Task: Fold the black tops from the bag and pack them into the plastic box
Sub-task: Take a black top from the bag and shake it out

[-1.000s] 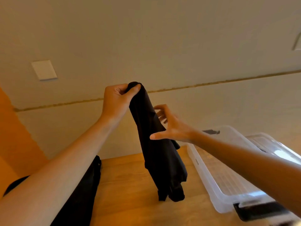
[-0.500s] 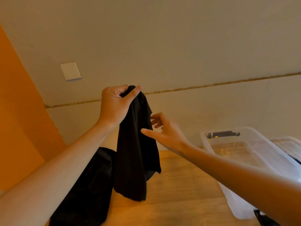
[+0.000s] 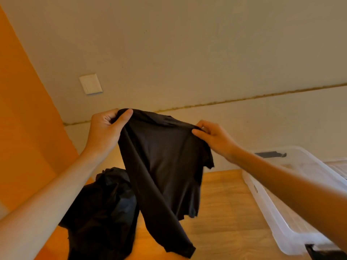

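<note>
Head view: wooden surface (image 3: 225, 203) against a pale wall (image 3: 187, 44).
Left of the plastic box (image 3: 268, 203), left hand (image 3: 105, 132) and right hand (image 3: 216, 139) each pinch the black top (image 3: 163, 166), stretched between them.

Domestic room, apparently a home: plain cream wall (image 3: 187, 53) with white light switch (image 3: 90, 83), orange side wall (image 3: 22, 109), wood-grain worktop (image 3: 225, 212) carrying clear plastic storage box (image 3: 287, 233) and black bag (image 3: 101, 212).

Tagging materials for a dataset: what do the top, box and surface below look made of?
Top: thin, matte black fabric, likely knit; it drapes and creases. Box: clear, glossy rigid plastic; the grain shows through. Surface: wood or laminate; grain lines, slight sheen.
</note>
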